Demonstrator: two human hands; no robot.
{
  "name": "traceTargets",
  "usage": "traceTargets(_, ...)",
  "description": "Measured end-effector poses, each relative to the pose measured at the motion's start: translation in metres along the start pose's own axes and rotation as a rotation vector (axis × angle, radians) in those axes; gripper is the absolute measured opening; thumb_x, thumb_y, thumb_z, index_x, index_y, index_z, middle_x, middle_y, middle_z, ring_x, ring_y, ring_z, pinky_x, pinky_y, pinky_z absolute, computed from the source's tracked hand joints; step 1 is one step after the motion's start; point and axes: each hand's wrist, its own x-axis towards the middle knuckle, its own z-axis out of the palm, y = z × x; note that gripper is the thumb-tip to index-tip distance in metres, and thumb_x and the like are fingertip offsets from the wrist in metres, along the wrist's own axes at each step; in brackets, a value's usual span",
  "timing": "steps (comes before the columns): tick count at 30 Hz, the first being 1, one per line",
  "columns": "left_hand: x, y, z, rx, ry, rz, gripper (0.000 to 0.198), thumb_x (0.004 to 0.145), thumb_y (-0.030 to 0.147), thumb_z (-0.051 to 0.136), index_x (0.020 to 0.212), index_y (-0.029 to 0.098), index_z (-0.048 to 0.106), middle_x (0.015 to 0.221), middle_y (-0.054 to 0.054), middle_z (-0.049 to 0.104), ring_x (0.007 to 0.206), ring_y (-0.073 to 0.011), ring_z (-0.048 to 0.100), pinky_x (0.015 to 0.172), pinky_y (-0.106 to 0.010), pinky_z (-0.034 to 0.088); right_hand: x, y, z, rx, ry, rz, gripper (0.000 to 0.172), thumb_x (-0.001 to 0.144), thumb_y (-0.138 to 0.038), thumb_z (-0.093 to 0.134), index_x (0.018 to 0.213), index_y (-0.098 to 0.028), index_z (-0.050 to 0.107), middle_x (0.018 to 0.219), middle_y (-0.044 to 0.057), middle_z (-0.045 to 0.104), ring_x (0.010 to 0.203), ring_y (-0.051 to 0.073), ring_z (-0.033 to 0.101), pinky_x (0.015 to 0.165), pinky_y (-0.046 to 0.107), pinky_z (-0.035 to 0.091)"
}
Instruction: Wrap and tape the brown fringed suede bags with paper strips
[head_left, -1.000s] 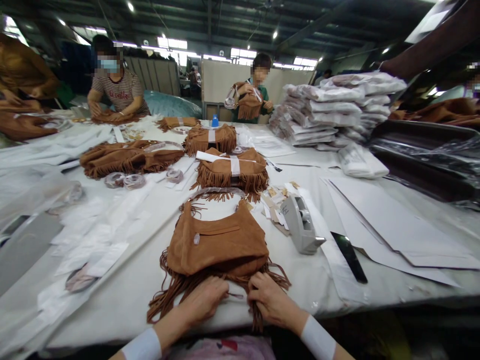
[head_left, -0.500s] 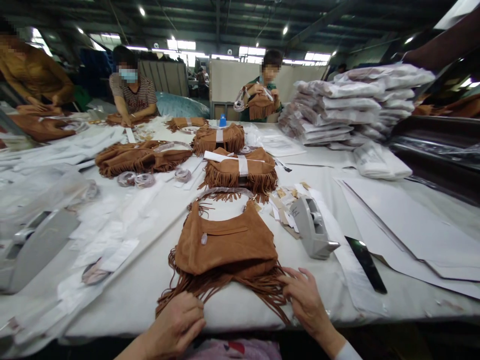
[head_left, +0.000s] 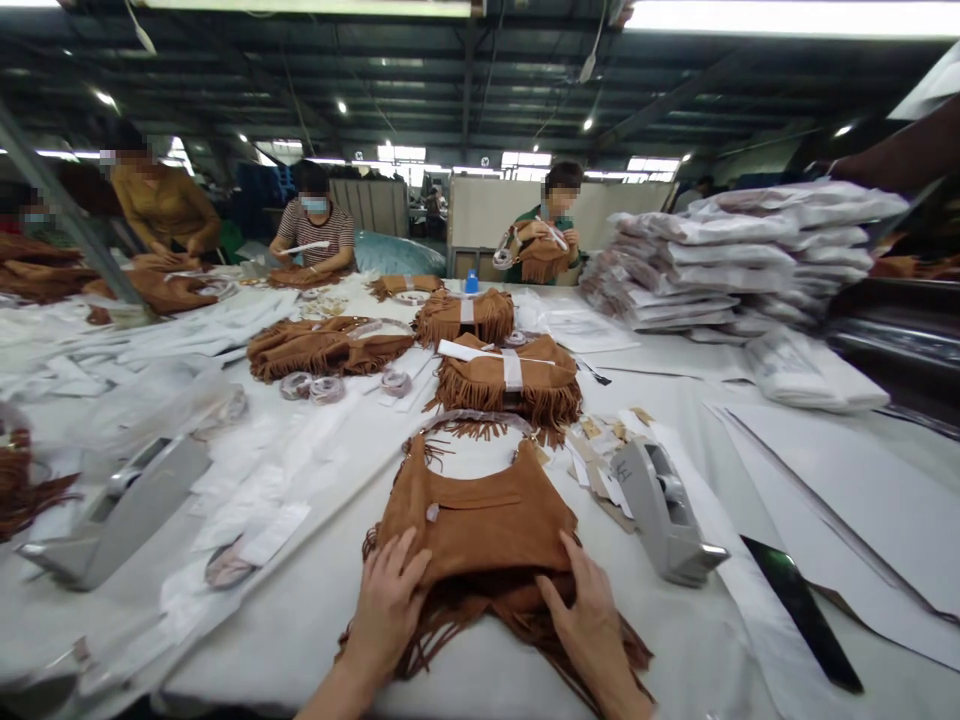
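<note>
Now left hand [head_left: 390, 600] and right hand [head_left: 589, 625] have shifted from fringe [head_left: 487, 618] onto bag [head_left: 480, 515], open-palmed.

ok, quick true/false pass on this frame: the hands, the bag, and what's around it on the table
1. The left hand and the right hand both lie on the brown fringed bag. True.
2. That bag is wrapped in a white band. False: it has none. The folded bag behind it carries the white band.
3. A grey tape dispenser stands to the right of the fringed bag. True.
4. The stack of white packages is at the far left. False: it is at the far right.
5. The right hand holds the black strip. False: the strip lies apart on the table, to the right of the dispenser.
</note>
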Motion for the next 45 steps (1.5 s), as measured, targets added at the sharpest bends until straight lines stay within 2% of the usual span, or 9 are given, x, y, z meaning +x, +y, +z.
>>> traceTargets(5, 0.018, -0.042, -0.018, -0.207, -0.118, -0.064, 0.029, 0.089, 0.018, 0.046, 0.111, 0.025, 0.064, 0.129, -0.007, 0.058, 0.118, -0.0224, 0.055, 0.103, -0.043, 0.045, 0.002, -0.013, 0.02, 0.086, -0.057, -0.074, 0.038, 0.094, -0.042, 0.043, 0.126, -0.025, 0.052, 0.114, 0.011, 0.058, 0.108, 0.028, 0.053, 0.096, 0.05, 0.045)
traceTargets(8, 0.023, -0.053, -0.03, -0.313, -0.196, -0.067, 0.03, 0.089, 0.018, 0.045, 0.114, 0.025, 0.061, 0.127, -0.005, 0.059, 0.119, -0.0199, 0.054, 0.104, -0.04, 0.044, -0.001, -0.016, 0.026, 0.113, 0.022, 0.059, 0.057, 0.091, -0.05, 0.046, 0.139, -0.021, 0.038, 0.124, 0.014, 0.054, 0.114, 0.03, 0.052, 0.099, 0.052, 0.043)
traceTargets(11, 0.017, -0.054, -0.026, -0.241, -0.082, -0.148, 0.042, 0.082, 0.026, 0.06, 0.123, 0.024, 0.054, 0.138, -0.01, 0.05, 0.128, -0.0268, 0.046, 0.106, -0.049, 0.039, -0.014, -0.015, 0.033, 0.105, 0.024, 0.216, 0.086, 0.082, -0.061, 0.056, 0.147, -0.017, 0.02, 0.133, 0.018, 0.048, 0.121, 0.034, 0.049, 0.1, 0.051, 0.042)
traceTargets(16, 0.011, -0.053, -0.009, -0.216, 0.021, -0.227, 0.054, 0.073, 0.031, 0.07, 0.124, 0.022, 0.051, 0.133, -0.011, 0.049, 0.126, -0.0299, 0.045, 0.104, -0.051, 0.039, -0.025, -0.024, 0.042, 0.089, -0.017, 0.241, 0.088, 0.078, -0.063, 0.058, 0.145, -0.016, 0.026, 0.126, 0.02, 0.056, 0.111, 0.036, 0.058, 0.089, 0.05, 0.049)
traceTargets(20, 0.025, -0.057, -0.016, -0.229, -0.072, -0.215, 0.017, 0.081, 0.034, 0.063, 0.091, 0.021, 0.058, 0.097, -0.005, 0.062, 0.098, -0.0249, 0.056, 0.088, -0.041, 0.045, 0.005, -0.03, 0.028, 0.2, -0.087, 0.351, 0.08, 0.078, -0.059, 0.057, 0.141, -0.017, 0.032, 0.104, 0.014, 0.068, 0.093, 0.032, 0.067, 0.078, 0.045, 0.054)
traceTargets(24, 0.031, -0.066, -0.018, -0.144, -0.23, -0.082, 0.023, 0.081, 0.038, 0.064, 0.072, 0.02, 0.052, 0.076, -0.001, 0.059, 0.077, -0.0197, 0.054, 0.073, -0.031, 0.039, 0.028, -0.015, 0.01, 0.352, -0.283, 0.278, 0.073, 0.074, -0.053, 0.062, 0.134, -0.018, 0.041, 0.116, 0.012, 0.067, 0.107, 0.029, 0.063, 0.094, 0.043, 0.051)
traceTargets(36, 0.039, -0.077, -0.02, -0.094, -0.435, 0.224, 0.042, 0.082, 0.06, 0.059, 0.071, 0.02, 0.057, 0.073, 0.0, 0.062, 0.073, -0.016, 0.053, 0.071, -0.029, 0.034, 0.035, 0.019, -0.005, 0.383, -0.414, 0.291, 0.061, 0.067, -0.041, 0.065, 0.122, -0.018, 0.052, 0.107, 0.008, 0.071, 0.099, 0.028, 0.067, 0.087, 0.038, 0.054)
traceTargets(40, 0.031, -0.081, -0.013, -0.04, -0.453, 0.21, 0.031, 0.091, 0.046, 0.052, 0.075, 0.019, 0.058, 0.079, -0.002, 0.063, 0.078, -0.0169, 0.053, 0.076, -0.03, 0.035, 0.023, 0.027, 0.003, 0.325, -0.405, 0.247, 0.059, 0.074, -0.041, 0.056, 0.128, -0.019, 0.047, 0.095, 0.005, 0.073, 0.088, 0.028, 0.07, 0.075, 0.035, 0.055)
traceTargets(45, 0.039, -0.073, -0.024, -0.104, -0.486, 0.098, 0.034, 0.079, 0.051, 0.067, 0.087, 0.02, 0.059, 0.086, -0.001, 0.062, 0.081, -0.0183, 0.056, 0.074, -0.029, 0.04, 0.016, 0.024, 0.004, 0.154, -0.438, 0.299, 0.064, 0.076, -0.044, 0.055, 0.134, -0.023, 0.041, 0.079, 0.001, 0.072, 0.08, 0.031, 0.071, 0.068, 0.038, 0.053)
